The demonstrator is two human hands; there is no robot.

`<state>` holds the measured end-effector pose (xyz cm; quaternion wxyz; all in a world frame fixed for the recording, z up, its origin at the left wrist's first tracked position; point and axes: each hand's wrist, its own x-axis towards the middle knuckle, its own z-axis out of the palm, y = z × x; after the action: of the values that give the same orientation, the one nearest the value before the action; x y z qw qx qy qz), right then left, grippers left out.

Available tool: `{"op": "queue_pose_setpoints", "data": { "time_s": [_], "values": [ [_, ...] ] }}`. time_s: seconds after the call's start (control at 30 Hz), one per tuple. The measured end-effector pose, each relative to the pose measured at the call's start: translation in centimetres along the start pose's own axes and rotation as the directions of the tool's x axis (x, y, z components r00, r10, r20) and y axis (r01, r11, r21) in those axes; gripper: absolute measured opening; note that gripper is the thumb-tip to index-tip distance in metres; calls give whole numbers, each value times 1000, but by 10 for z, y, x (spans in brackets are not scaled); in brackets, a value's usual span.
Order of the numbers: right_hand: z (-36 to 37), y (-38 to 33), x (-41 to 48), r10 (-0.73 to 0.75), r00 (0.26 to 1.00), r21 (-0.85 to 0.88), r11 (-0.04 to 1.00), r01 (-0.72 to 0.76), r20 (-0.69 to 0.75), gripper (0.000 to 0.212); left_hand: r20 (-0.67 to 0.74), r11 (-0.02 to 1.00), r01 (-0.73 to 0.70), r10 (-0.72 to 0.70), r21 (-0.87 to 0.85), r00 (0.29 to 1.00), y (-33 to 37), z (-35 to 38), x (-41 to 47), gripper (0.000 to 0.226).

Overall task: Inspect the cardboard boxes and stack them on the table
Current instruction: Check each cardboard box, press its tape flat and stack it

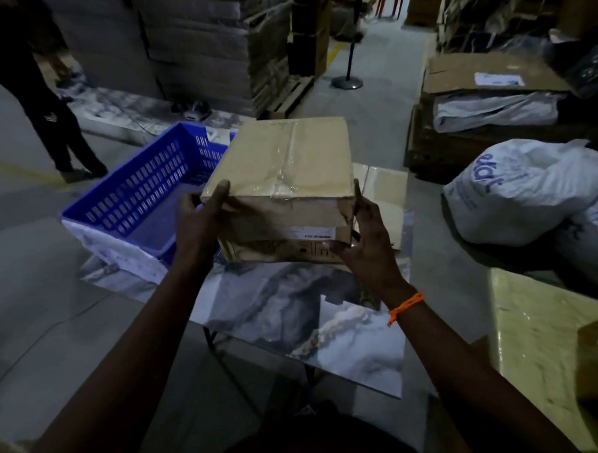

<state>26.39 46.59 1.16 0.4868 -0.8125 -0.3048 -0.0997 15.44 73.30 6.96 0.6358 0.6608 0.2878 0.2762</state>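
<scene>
Head camera looks down at a taped cardboard box (281,169) held over the far part of the gray table (294,315), just beside a blue basket (145,192). The left hand (196,224) grips the box's near left corner with its thumb on top. The right hand (366,237), with an orange band (405,307) on its wrist, grips the near right corner with curled fingers.

Viewpoint: worn on the person's head, above the near edge of the table (294,315).
Facing: forward and down, wide-angle.
Nearness: close over the cardboard box (288,165).
</scene>
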Motion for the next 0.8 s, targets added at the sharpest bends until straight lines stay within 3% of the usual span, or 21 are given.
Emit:
{"op": "queue_pose_setpoints", "data": {
  "time_s": [0.13, 0.47, 0.67, 0.8],
  "values": [
    [15, 11, 23, 3, 1000, 2, 1000, -3, 8, 94, 36, 1000, -1, 1, 15, 999, 0, 14, 43, 32],
    [70, 40, 66, 83, 996, -42, 996, -84, -24, 75, 237, 996, 67, -79, 56, 968, -7, 22, 151, 69],
    [114, 34, 78, 205, 973, -11, 978, -207, -102, 77, 305, 993, 30, -63, 112, 950, -12, 16, 187, 49],
    [133, 28, 79, 267, 952, -30, 961, -274, -151, 71, 318, 973, -77, 4, 216, 948, -21, 9, 194, 41]
  ]
}}
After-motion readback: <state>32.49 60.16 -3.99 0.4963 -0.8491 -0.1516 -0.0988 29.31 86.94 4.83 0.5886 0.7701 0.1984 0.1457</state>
